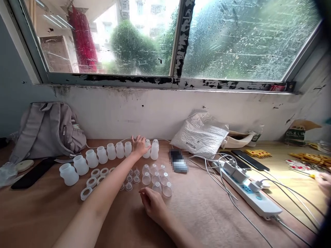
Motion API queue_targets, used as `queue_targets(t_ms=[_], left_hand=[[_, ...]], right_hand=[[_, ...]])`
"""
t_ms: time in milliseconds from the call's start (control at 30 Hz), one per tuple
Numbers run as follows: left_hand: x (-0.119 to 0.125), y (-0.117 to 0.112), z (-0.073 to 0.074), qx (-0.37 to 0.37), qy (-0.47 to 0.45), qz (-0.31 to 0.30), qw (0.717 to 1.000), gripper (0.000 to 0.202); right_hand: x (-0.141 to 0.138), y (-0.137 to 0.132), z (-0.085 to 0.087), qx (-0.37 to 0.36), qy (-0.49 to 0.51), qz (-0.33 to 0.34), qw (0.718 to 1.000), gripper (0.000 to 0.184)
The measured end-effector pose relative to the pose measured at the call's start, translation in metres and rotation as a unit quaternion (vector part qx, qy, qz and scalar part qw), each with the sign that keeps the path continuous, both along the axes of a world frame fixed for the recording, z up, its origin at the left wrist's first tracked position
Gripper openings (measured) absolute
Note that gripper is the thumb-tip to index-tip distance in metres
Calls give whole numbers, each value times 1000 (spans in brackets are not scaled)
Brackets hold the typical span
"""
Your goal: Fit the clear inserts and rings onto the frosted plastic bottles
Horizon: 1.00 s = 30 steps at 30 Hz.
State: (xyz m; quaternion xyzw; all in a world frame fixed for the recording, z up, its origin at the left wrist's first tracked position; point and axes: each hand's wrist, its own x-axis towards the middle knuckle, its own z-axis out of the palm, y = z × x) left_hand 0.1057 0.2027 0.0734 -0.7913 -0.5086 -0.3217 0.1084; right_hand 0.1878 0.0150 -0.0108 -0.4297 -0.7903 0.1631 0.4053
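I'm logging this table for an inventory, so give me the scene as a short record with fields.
Left hand: at the row of bottles, grip unclear
Right hand: loosely curled near the clear cups
Rings: left of the clear cups, partly behind the left forearm
Backpack: far left
Power strip: right side, plugs inserted

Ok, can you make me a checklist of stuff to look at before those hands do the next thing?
1. White bottles standing upright: ok, the ones in view are.
2. Left hand has a bottle in its grip: cannot tell; it is at the bottle row, but its fingers hide the contact.
3. Right hand free: cannot tell; its fingers are curled.
4. All white rings in plain view: not ok, the left arm covers part of the group.
5. Power strip apart from the bottles: ok.
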Motion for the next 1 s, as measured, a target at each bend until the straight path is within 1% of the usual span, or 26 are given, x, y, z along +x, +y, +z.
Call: queue_targets(t_ms=[67,133,200,267,333,400,467,533,600,667,767,833,867,933,1000], left_hand=[[-6,-15,5,33,-34,-22,999,29],[-17,-37,14,66,-84,-49,993,31],[-31,-66,20,82,-138,-77,984,34],[-48,-98,19,95,-190,-102,972,35],[-64,-129,8,106,-232,-104,961,38],[-77,-155,-10,107,-257,-93,956,39],[-85,-173,-30,100,-267,-82,955,38],[-87,-183,-46,69,-264,-87,958,38],[-86,-187,-56,19,-255,-104,961,39],[-82,-188,-61,-39,-243,-132,960,42],[-76,-187,-65,-108,-212,-173,956,56],[-73,-186,-67,-126,-182,-177,959,64],[-72,-185,-68,-128,-164,-175,962,64],[-72,-185,-70,-125,-140,-178,966,58],[-72,-185,-71,-121,-120,-194,966,48]], right_hand=[[0,0,0,3,3,0,1000,16],[0,-1,1,7,5,0,1000,17],[-1,-3,3,16,5,-2,1000,17],[-1,-4,4,25,8,-4,1000,17],[-2,-5,5,32,19,-7,999,16],[-2,-6,5,41,36,-13,998,16],[-3,-6,6,52,51,-23,997,16],[-2,-7,6,61,61,-35,996,16],[0,-7,8,65,69,-51,994,17],[4,-8,11,76,80,-66,992,20],[12,-10,17,104,103,-69,987,28],[16,-11,20,118,109,-58,985,33],[18,-12,22,124,107,-51,985,34],[19,-14,24,137,91,-39,986,35],[19,-16,26,151,68,-37,986,32]])
